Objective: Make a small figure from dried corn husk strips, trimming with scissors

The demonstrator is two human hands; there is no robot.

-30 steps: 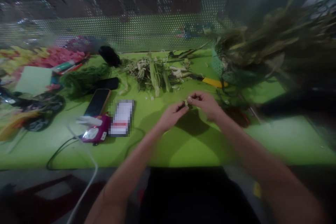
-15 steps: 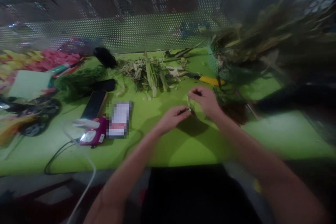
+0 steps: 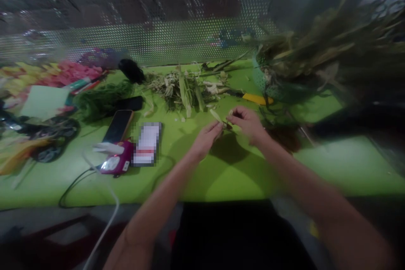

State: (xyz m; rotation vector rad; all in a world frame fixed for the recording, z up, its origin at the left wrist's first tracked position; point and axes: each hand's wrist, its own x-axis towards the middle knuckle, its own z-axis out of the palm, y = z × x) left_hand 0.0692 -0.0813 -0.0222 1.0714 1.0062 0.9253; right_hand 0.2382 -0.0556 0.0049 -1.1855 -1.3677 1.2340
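Both hands meet over the middle of the green table [image 3: 240, 173]. My left hand [image 3: 206, 137] and my right hand [image 3: 247, 122] pinch a small pale strip of plant leaf [image 3: 218, 116] between their fingertips. The strip sticks out up and to the left from the fingers. Just beyond the hands lies a heap of cut stalks and leaf trimmings [image 3: 186, 86].
A teal basket [image 3: 268, 84] full of dry leaves stands at the back right, a yellow-handled knife [image 3: 256, 99] beside it. At the left lie two phones [image 3: 119, 124], a pink device [image 3: 115, 162] with a white cable, green fronds [image 3: 101, 97] and coloured paper. A perforated metal wall [image 3: 177, 38] closes the back.
The hands have drawn closer together again, and the leaf strip now points up and left instead of hanging between them. The view has shifted slightly.
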